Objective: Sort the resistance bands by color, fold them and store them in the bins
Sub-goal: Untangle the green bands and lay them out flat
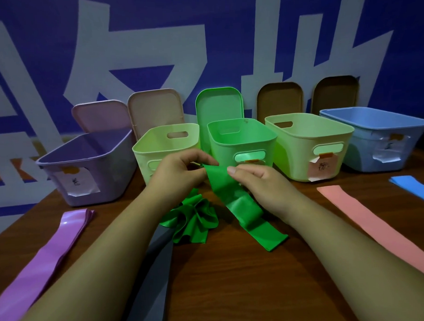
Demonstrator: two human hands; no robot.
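Just in front of the green bin (241, 140), our left hand (180, 172) and right hand (257, 180) pinch the green resistance band's (234, 207) upper end between curled fingers. Its tail drapes onto the wooden table (234, 279) on our side of that bin, beside a crumpled green heap (194, 221).

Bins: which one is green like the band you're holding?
The middle bin, third of five. It alone is bright green like the band; its neighbours are pale yellow-green, and the purple bin and blue bin sit at the ends.
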